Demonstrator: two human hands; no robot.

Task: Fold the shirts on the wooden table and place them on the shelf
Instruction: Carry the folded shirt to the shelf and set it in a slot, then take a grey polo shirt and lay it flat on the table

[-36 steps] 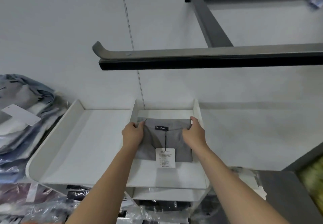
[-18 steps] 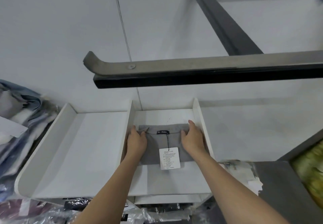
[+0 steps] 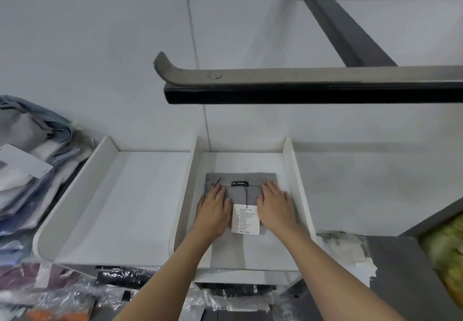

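Observation:
A folded grey shirt (image 3: 244,194) lies flat in the right compartment of the white shelf (image 3: 298,185), its black neck label facing me and a white paper tag (image 3: 245,219) hanging over its front. My left hand (image 3: 213,210) rests flat on the shirt's left half, fingers stretched forward. On the right half lies my right hand (image 3: 275,208), palm down as well. Neither hand grips the cloth. The shirt's front edge is hidden under my hands and the tag.
The shelf's left compartment (image 3: 125,202) holds nothing. A dark metal rail (image 3: 300,80) juts out above the shelf. A heap of clothes (image 3: 27,170) is piled at the left, plastic-wrapped garments (image 3: 75,293) lie below, and a white wall stands behind.
My hands let go of the shirt's edges and now lie flat on top of it. The shirt sits further back in the compartment. My view has tilted down and shifted left.

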